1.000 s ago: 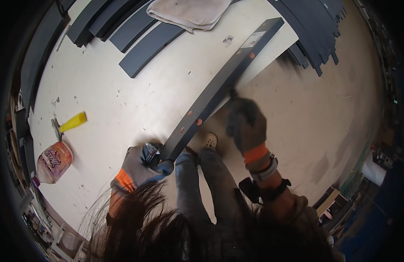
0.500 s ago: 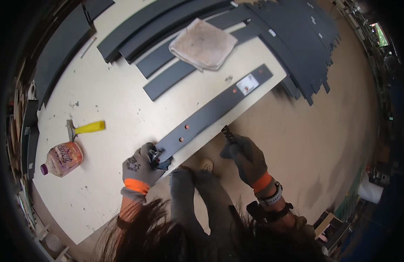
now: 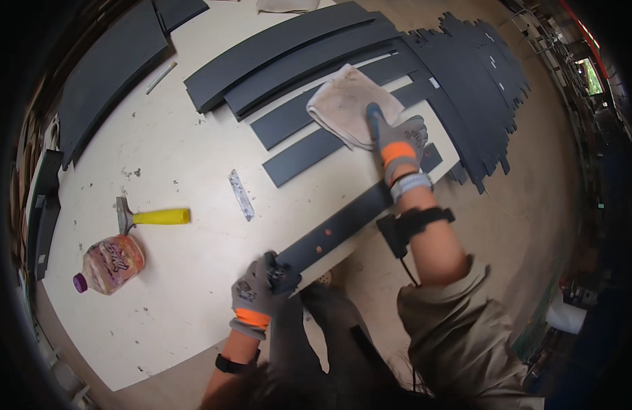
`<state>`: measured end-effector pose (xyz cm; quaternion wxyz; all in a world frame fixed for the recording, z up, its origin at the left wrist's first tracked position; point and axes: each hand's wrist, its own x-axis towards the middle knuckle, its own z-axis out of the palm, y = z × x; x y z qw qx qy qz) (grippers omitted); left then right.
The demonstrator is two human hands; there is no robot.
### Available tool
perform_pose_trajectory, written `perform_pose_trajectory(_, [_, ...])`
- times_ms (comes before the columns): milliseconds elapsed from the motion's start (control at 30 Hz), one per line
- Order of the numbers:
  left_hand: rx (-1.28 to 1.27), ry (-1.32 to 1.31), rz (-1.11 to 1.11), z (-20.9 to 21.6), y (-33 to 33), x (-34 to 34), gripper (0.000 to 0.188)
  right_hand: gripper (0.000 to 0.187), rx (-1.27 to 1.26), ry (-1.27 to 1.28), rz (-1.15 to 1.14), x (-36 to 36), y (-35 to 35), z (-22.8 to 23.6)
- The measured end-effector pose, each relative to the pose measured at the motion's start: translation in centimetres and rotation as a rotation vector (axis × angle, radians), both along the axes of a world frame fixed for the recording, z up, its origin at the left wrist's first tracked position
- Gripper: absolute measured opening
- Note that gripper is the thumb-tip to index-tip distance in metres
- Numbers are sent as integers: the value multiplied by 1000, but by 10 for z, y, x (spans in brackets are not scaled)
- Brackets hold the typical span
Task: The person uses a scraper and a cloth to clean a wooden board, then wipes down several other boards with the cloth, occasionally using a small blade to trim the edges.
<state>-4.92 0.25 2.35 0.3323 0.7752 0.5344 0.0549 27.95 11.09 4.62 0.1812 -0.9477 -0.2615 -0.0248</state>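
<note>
In the head view, the left hand's [image 3: 256, 288] fingers gripped the near end of the dark board [image 3: 351, 219] on the desk [image 3: 186, 294]; a firm hold seemed best against slipping. The right hand [image 3: 402, 135] overlapped the cloth [image 3: 343, 106]; whether its fingers pinched it, I couldn't tell.

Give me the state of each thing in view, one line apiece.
Left hand, gloved, closed on the board's near end.
Right hand, gloved, over the cloth's edge; grip unclear.
Board, held at one end, holes showing.
Cloth, folded, lying across dark strips.
Yellow-handled tool, lying on the table.
Bottle, capped; cannot tell whether upright.
Speckled strip, lying loose.
</note>
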Motion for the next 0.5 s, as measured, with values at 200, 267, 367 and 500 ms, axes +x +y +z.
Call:
perform_pose_trajectory(200, [3, -89, -19, 0, 2, 4, 62, 87, -268, 270, -185, 11, 24, 2])
perform_pose_trajectory(267, [-6, -95, -31, 0, 2, 4, 61, 70, 29, 328, -97, 36, 5, 18])
perform_pose_trajectory(367, [-16, -65, -49, -4, 1, -2, 61, 39, 644, 161, -135, 61, -18, 19])
perform_pose_trajectory(500, [-5, -213, 64, 2, -1, -16, 65, 33, 654, 162, 130, 49, -72, 55])
